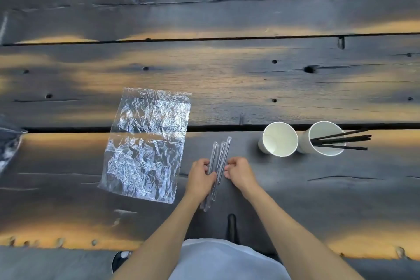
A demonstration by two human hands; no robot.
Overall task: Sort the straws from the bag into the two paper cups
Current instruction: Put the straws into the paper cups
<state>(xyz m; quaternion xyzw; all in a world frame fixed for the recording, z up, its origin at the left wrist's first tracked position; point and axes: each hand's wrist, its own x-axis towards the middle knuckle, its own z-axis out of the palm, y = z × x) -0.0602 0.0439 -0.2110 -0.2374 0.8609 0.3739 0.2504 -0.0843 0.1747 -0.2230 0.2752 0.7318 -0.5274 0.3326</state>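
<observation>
Beside the bag (pixel 145 145), both hands seemingly pinch clear straws (pixel 220 157).

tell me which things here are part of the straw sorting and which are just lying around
Part of the job:
- clear straws, gathered between the left hand and right hand
- black straws, standing in the right paper cup
- left paper cup, no straws in it
- plastic bag, lying flat with no straws visible in it

Just lying about:
- crumpled plastic at the left edge of the wooden table
</observation>
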